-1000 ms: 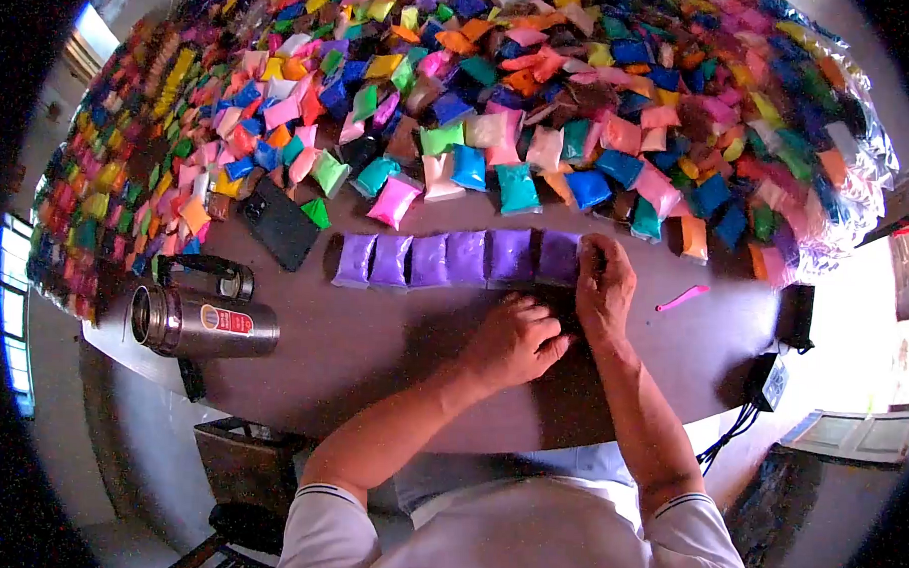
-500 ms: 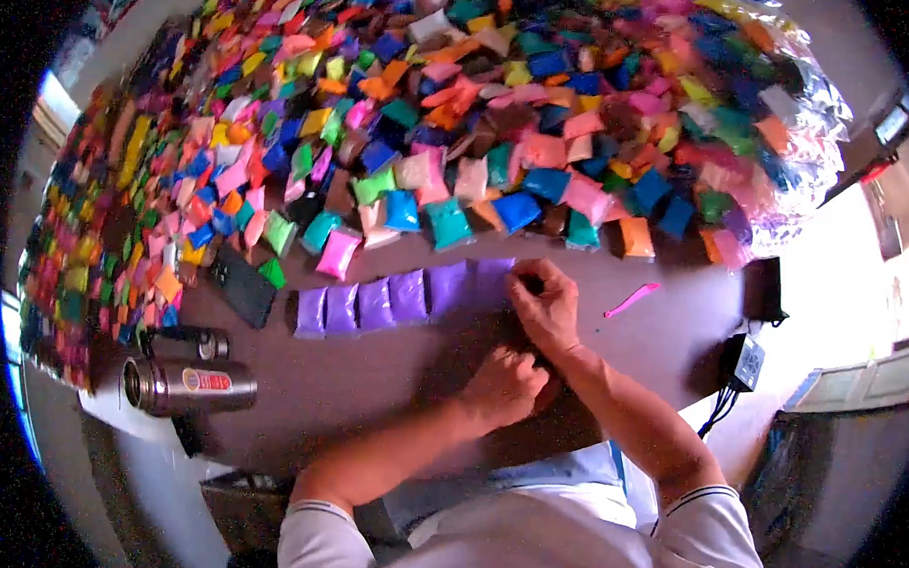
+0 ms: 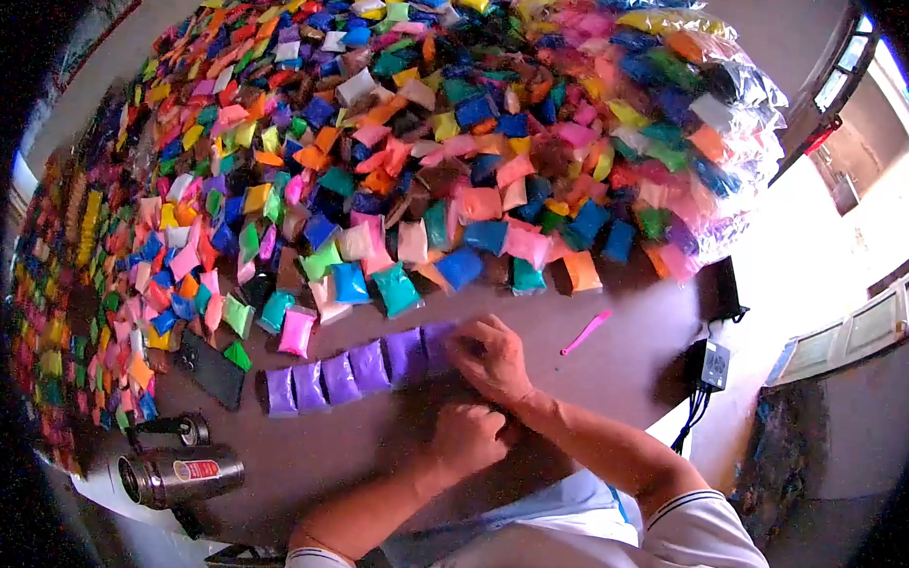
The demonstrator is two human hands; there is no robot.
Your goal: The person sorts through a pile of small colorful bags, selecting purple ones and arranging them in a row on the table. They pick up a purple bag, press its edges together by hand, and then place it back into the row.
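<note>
A row of joined purple packets [image 3: 372, 366] lies on the brown table, slanting up toward the right. My right hand [image 3: 492, 360] is at the row's right end, its fingers curled and pinched on the last packet, which looks blurred. Just below it, my left hand [image 3: 469, 437] is closed in a fist near my right wrist. What the left fingers hold, if anything, is hidden. To the right of my hands lies a thin pink plastic stick [image 3: 585, 332].
A large heap of colourful packets [image 3: 399, 162] covers the table's far side, with clear plastic bags [image 3: 740, 124] at the right. A dark flat object [image 3: 211, 369] and a steel flask [image 3: 183, 475] sit at left. A small box with cables [image 3: 713, 365] is at the right edge.
The camera view has shifted and tilted, so the heap, packets and flask appear lower and farther left. Both hands keep about the same places beside the purple row.
</note>
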